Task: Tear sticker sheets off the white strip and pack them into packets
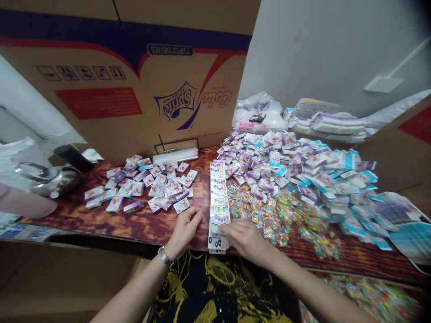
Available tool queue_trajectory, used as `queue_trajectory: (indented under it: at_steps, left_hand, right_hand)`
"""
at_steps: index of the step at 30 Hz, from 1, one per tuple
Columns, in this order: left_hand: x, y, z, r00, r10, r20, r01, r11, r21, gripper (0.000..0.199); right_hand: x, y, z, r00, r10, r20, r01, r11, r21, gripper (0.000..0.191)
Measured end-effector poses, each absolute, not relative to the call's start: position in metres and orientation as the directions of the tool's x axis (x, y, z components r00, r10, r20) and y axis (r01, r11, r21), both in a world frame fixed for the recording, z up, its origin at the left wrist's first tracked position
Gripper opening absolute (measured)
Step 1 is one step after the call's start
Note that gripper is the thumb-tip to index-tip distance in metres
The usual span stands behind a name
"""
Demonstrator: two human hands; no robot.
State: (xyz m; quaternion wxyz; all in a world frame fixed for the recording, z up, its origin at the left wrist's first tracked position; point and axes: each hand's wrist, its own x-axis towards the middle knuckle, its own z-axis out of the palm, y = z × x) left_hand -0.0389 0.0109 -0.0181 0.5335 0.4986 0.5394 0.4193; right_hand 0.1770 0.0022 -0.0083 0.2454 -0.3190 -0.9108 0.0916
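Observation:
My left hand (183, 229) rests on the dark wood-grain tabletop (144, 226), fingers loosely curled, beside a long strip of printed cards (218, 206) and holding nothing I can see. My right hand (245, 240) lies across the strip's lower end, fingers flat on it, thumb hidden. Right of the strip are clear packets of colourful small pieces (266, 215). Small white boxes with purple and teal edges form a loose pile (151, 186) left of my hands and a much bigger heap (289, 170) to the right.
An upright printed cardboard carton (101, 89) stands behind the table. A steel kettle (47, 179) and black cylinder (72, 157) sit at left. Plastic bags (259, 112) and white packs (333, 125) lie at the back. More colourful packets (370, 298) lie below the table's front edge at right.

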Motion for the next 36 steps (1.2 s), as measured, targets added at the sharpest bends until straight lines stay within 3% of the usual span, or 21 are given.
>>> queue_trajectory:
  at_steps: [3,6,9,11,15,17,18,20,24,26,29,33,34,36]
  left_hand:
    - [-0.033,0.002,-0.006,0.172,0.942,-0.288,-0.033,0.298,0.954,0.042]
    - [-0.02,-0.001,0.004,0.396,0.813,-0.426,-0.324,0.558,0.764,0.047]
    - [-0.007,0.006,0.01,0.508,0.779,-0.368,-0.555,0.623,0.552,0.044]
    - [-0.002,0.013,0.009,0.514,0.768,-0.383,-0.596,0.641,0.484,0.043]
    - [-0.003,0.021,-0.004,0.334,0.809,-0.483,-0.478,0.587,0.653,0.032]
    - [-0.005,0.021,-0.012,0.246,0.858,-0.451,-0.423,0.514,0.747,0.03]
    - [-0.005,0.021,-0.015,0.231,0.872,-0.433,-0.406,0.49,0.771,0.03]
    - [-0.004,0.021,-0.02,0.225,0.889,-0.399,-0.368,0.456,0.81,0.031]
    - [0.003,0.028,-0.028,0.135,0.949,-0.285,-0.263,0.311,0.913,0.034]
    - [0.005,0.033,-0.032,0.073,0.969,-0.238,-0.216,0.248,0.944,0.038]
    - [0.004,0.035,-0.037,0.016,0.982,-0.188,-0.126,0.189,0.974,0.047]
    - [0.0,0.026,-0.029,-0.104,0.989,0.104,0.236,-0.077,0.969,0.049]
    - [0.001,0.024,-0.024,-0.091,0.988,0.125,0.252,-0.098,0.963,0.047]
    - [0.004,0.02,-0.012,-0.018,1.0,-0.014,0.06,0.015,0.998,0.045]
  right_hand:
    - [0.182,0.011,0.026,-0.54,0.67,0.509,0.516,0.742,-0.429,0.024]
    - [0.184,0.009,0.049,-0.579,0.608,0.544,0.445,0.794,-0.414,0.024]
    - [0.18,-0.005,0.051,-0.691,0.506,0.516,0.354,0.86,-0.369,0.024]
    - [0.176,-0.014,0.044,-0.737,0.465,0.489,0.311,0.877,-0.366,0.025]
    - [0.178,-0.01,0.026,-0.826,0.45,0.339,0.248,0.831,-0.498,0.034]
    - [0.189,0.009,0.016,-0.781,0.577,0.24,0.371,0.737,-0.564,0.045]
    - [0.197,0.021,0.011,-0.691,0.698,0.187,0.51,0.654,-0.559,0.044]
    - [0.215,0.046,-0.001,-0.409,0.91,0.069,0.842,0.406,-0.357,0.041]
    - [0.238,0.073,-0.025,-0.4,0.916,-0.037,0.894,0.381,-0.235,0.067]
    - [0.239,0.073,-0.033,-0.432,0.899,-0.068,0.888,0.411,-0.205,0.065]
    - [0.237,0.07,-0.034,-0.44,0.895,-0.071,0.89,0.424,-0.17,0.04]
    - [0.231,0.064,-0.007,-0.386,0.922,0.009,0.911,0.383,-0.153,0.033]
    - [0.227,0.06,0.004,-0.38,0.923,0.058,0.908,0.385,-0.165,0.034]
    - [0.218,0.046,0.027,-0.441,0.875,0.202,0.851,0.479,-0.218,0.034]
